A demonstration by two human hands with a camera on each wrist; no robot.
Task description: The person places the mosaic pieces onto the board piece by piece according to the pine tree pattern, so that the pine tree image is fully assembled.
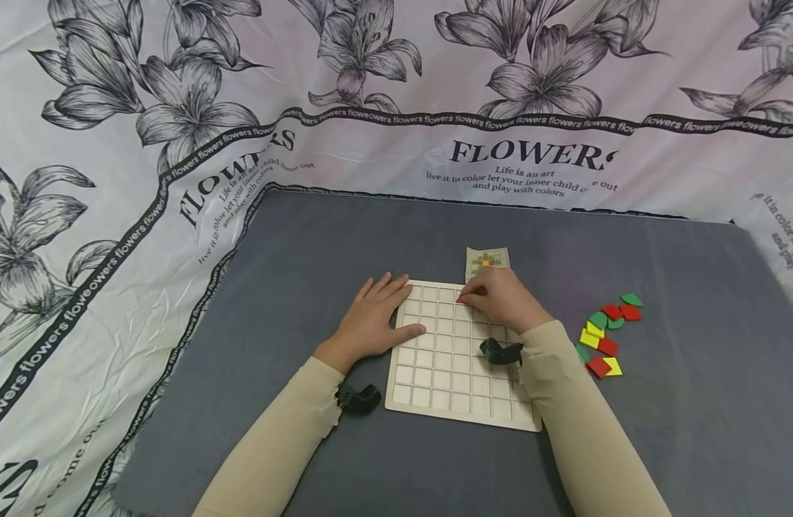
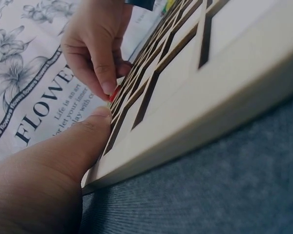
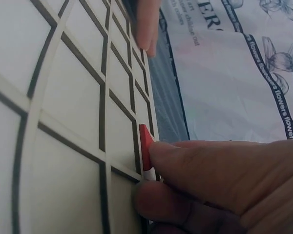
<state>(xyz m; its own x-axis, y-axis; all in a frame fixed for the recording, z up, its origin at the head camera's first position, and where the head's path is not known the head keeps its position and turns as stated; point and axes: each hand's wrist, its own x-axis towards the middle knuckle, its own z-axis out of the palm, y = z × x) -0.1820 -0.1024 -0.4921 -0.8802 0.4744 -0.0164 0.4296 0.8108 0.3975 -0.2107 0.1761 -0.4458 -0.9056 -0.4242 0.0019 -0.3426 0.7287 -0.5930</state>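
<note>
A pale wooden grid board (image 1: 433, 359) lies on the grey table. My right hand (image 1: 502, 296) pinches a small red tile (image 3: 145, 147) between thumb and finger, at the far row of squares. In the right wrist view the tile stands tilted at a square's edge; whether it touches the bottom is hidden. My left hand (image 1: 368, 319) rests on the board's left edge, fingers straight and spread, thumb lying over the squares. Just beyond the board is a pattern card (image 1: 497, 257) with a coloured design, partly covered by my right hand.
Right of the board, loose red tiles (image 1: 598, 367), yellow tiles (image 1: 588, 338) and green tiles (image 1: 631, 299) lie in a scattered curve, close to my right sleeve. A white flower-printed cloth (image 1: 370, 154) borders the grey surface (image 1: 293, 273) at the back and left.
</note>
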